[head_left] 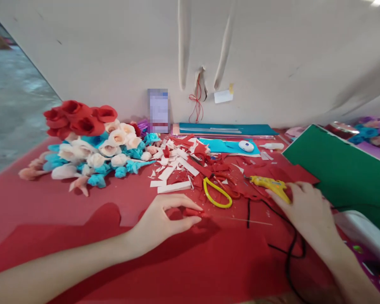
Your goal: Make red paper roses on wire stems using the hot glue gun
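Observation:
Between the thumb and fingers of my left hand (166, 217) is a small red rolled piece of paper (194, 212), held just above the red tabletop. My right hand (308, 211) is closed around the handle of a yellow glue gun (269, 183), whose nozzle points left. A black cord runs from it down the table. Scissors (218, 194) with a yellow handle loop lie between my hands, their blades partly covered by scraps. White and red paper scraps (174, 185) are heaped behind my left hand.
At the left stands a pile of red, white and blue paper flowers (95, 143). A phone (158, 110) leans on the wall at the back. Teal paper (253, 128) and a small glue bottle (272, 146) lie behind the scraps. A green board (342, 177) slants at the right.

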`<state>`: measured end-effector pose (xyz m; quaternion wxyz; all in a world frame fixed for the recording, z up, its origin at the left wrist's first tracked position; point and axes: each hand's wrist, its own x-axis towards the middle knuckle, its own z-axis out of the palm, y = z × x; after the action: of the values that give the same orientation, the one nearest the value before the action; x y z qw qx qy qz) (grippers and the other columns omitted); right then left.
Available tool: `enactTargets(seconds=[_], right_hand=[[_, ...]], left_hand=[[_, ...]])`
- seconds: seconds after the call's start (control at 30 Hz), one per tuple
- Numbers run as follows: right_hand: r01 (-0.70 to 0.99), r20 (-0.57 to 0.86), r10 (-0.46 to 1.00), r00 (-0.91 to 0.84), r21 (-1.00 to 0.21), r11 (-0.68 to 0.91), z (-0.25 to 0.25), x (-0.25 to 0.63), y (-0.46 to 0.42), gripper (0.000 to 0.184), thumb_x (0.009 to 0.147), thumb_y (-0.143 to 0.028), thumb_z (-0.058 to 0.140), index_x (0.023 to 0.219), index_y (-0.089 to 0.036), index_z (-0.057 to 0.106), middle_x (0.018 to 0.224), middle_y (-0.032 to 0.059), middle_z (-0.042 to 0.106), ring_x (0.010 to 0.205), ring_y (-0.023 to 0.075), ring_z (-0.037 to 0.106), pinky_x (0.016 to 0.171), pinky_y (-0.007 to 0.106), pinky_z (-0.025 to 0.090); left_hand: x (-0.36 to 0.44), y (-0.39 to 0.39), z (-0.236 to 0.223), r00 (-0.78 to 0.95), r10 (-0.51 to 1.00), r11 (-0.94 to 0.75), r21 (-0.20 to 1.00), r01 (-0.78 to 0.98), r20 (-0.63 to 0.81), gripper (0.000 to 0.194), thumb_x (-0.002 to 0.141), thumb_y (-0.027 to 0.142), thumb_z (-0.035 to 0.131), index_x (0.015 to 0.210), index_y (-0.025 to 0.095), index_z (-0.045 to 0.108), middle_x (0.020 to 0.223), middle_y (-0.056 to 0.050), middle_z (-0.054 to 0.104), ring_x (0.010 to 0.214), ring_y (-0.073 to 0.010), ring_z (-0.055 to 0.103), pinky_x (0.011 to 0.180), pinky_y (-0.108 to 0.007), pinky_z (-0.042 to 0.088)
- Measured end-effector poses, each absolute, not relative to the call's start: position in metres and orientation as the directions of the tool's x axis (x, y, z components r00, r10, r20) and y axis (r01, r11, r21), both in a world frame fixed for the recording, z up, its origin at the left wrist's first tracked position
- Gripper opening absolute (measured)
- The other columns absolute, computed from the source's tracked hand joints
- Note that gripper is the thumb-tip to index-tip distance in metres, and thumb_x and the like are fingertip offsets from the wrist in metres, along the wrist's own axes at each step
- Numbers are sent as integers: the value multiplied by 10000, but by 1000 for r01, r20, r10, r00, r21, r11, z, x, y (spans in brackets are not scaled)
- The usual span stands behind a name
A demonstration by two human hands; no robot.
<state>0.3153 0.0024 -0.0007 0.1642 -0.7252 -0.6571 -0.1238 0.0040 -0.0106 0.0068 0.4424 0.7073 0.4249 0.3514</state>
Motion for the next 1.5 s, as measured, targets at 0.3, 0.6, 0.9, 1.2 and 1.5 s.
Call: enactTargets(seconds=[0.3, 0.6, 0.9, 1.2, 1.5], right_hand=[[635, 590, 644, -488, -267, 725, 64, 206, -36, 231, 711, -172, 619, 926, -166, 537, 917, 45, 586, 863, 180, 508, 776, 343, 419], [599, 652, 628, -425, -317, 735, 64, 194, -30, 155, 680, -79, 621, 800, -168, 578, 794, 9, 615, 739, 141, 529, 702, 304, 446], [599, 651, 644, -401, -346, 722, 68, 193, -33, 103, 684, -78, 616, 744, -160, 600, 748, 1, 612, 707, 123, 533, 702, 278, 450], [559, 662, 614, -431, -338, 757, 67, 192, -33, 158, 678, -48, 610, 775, -172, 593, 746, -6, 607, 708, 122, 533, 656, 274, 468], [573, 638, 472, -609, -57, 817, 71, 204, -37, 244, 843, -119, 386, 833, -134, 629, 787, 63, 633, 747, 176, 561, 663, 343, 449]], left_hand=[[10, -11, 42, 487, 753, -586, 788, 189, 443, 130, 702, 115, 640, 819, 167, 661, 757, -20, 687, 689, -106, 614, 656, -187, 504], [11, -12, 50, 478, 765, -559, 815, 157, 432, 132, 711, 104, 633, 827, 161, 653, 775, -15, 681, 717, -105, 607, 690, -200, 503], [10, -13, 48, 458, 793, -506, 853, 131, 401, 149, 717, 123, 630, 855, 174, 651, 799, -18, 688, 726, -123, 616, 695, -223, 511], [9, -15, 51, 459, 806, -481, 865, 138, 375, 151, 716, 148, 639, 859, 193, 653, 799, 3, 687, 719, -114, 612, 686, -211, 502], [9, -15, 54, 447, 829, -424, 898, 113, 336, 135, 693, 149, 664, 825, 171, 661, 786, -2, 687, 709, -114, 612, 674, -206, 498]])
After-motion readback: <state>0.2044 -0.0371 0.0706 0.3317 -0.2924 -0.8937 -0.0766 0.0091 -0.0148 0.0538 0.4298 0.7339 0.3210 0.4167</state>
